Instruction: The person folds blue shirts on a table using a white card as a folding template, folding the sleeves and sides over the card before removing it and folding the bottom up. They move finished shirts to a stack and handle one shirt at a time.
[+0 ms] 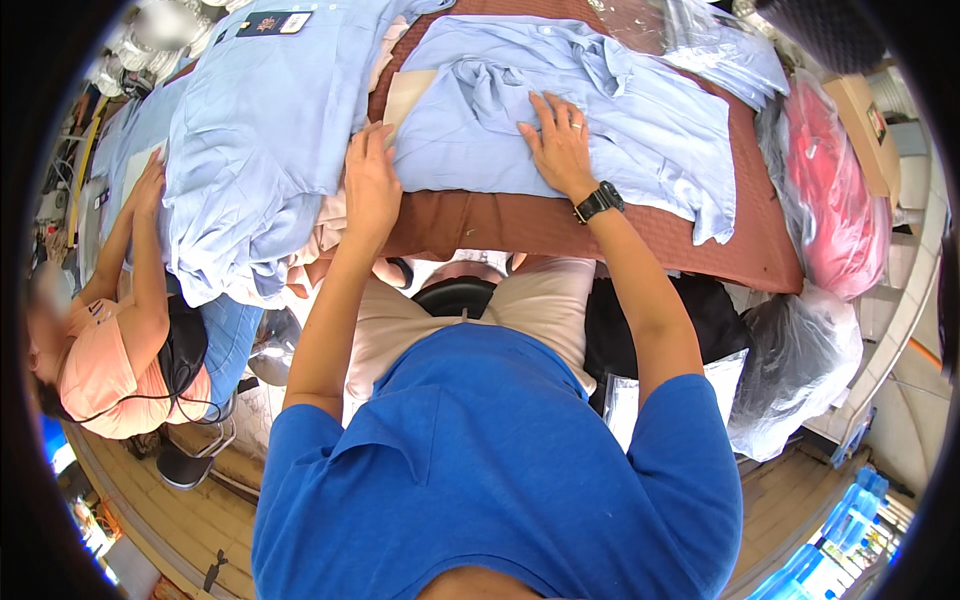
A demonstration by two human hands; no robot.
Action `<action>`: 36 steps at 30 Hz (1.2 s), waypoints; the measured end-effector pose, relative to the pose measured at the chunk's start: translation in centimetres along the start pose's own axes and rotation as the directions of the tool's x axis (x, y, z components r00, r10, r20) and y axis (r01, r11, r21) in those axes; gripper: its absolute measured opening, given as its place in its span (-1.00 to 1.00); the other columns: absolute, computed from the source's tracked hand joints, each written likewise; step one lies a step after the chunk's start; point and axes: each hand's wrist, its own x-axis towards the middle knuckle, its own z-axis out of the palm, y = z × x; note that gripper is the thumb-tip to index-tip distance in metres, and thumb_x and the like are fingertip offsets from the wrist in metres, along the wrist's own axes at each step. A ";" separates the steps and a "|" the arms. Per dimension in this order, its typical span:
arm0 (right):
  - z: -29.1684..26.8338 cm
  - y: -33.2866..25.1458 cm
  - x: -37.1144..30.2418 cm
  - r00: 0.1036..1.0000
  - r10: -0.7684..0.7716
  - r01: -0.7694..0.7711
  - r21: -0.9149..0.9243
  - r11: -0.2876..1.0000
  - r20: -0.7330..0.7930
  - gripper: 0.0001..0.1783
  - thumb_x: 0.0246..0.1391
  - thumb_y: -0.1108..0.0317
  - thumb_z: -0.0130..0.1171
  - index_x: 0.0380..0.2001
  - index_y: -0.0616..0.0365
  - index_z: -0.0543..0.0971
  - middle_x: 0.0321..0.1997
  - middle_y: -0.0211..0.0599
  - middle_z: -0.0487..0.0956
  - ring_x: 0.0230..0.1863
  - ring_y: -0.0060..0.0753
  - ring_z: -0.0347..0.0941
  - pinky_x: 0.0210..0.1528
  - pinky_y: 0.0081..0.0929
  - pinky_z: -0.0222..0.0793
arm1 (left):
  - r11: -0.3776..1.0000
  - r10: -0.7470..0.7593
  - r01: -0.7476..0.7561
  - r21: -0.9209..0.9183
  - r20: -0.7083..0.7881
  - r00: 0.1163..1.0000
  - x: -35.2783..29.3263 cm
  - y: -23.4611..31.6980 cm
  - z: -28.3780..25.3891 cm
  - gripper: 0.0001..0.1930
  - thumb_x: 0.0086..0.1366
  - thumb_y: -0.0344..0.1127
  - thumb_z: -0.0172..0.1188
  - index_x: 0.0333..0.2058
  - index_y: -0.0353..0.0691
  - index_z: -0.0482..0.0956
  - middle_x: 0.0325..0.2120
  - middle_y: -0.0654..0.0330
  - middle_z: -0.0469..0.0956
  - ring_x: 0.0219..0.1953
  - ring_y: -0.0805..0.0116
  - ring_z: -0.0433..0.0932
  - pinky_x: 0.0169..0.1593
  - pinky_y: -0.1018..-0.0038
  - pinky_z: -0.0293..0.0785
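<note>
A light blue shirt (650, 130) lies spread on a brown cloth (440, 222) covering the table in front of me. My right hand (562, 150) rests flat on it, fingers spread, beside a bunched fold near the middle. At the shirt's left edge is my left hand (372, 185), its fingers stretched forward and slightly bent, with nothing visible in them. A beige flat sheet (408, 95) sticks out from under the shirt just beyond those fingers. Left of that hand, a pile of light blue shirts (260, 130) bears a dark tag (272, 24) on top.
A co-worker in a peach top (105, 375) sits at the left, hands on light blue cloth. Clear plastic packaging (720, 50) lies at the back right. Red plastic-wrapped goods (830, 190), a cardboard box (865, 135) and a clear plastic bag (800, 370) stand along the right.
</note>
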 end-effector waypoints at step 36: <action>-22.6 29.5 -9.6 0.405 0.811 -0.855 0.488 0.173 0.422 -0.67 0.04 0.04 0.29 -0.36 0.10 0.62 -0.28 -0.44 0.60 -0.38 -0.60 0.48 -0.47 -0.55 0.32 | 0.996 -0.014 0.017 0.092 -0.035 0.999 3.8 -3.6 9.8 -0.79 0.30 -0.24 0.22 -0.24 -0.26 0.51 -0.25 -0.01 0.42 -0.17 -0.06 0.35 -0.02 0.13 0.28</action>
